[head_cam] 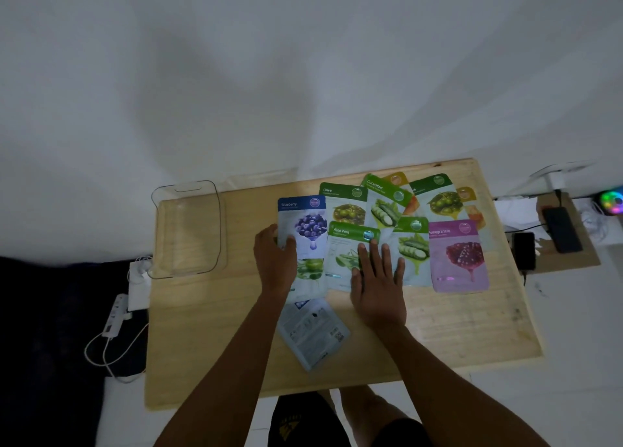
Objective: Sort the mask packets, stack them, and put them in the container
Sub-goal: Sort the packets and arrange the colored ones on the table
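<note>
Several mask packets lie spread over the wooden table (209,345). My left hand (274,261) grips the left edge of the blue Blueberry packet (305,224), thumb on its face. My right hand (379,283) rests flat with fingers apart on the green AloeVera packet (347,244). Behind them lie an Olive packet (345,202), a Cucumber packet (387,203) and another olive one (440,197). A second cucumber packet (413,244) and a pink Pomegranate packet (458,254) lie to the right. One packet (313,328) lies face down near me. A clear plastic container (187,227) stands at the table's far left.
A power strip and white cables (114,325) lie on the floor left of the table. Two dark phones (524,251) and a glowing coloured fan (612,202) sit on a small board to the right. White wall rises behind the table.
</note>
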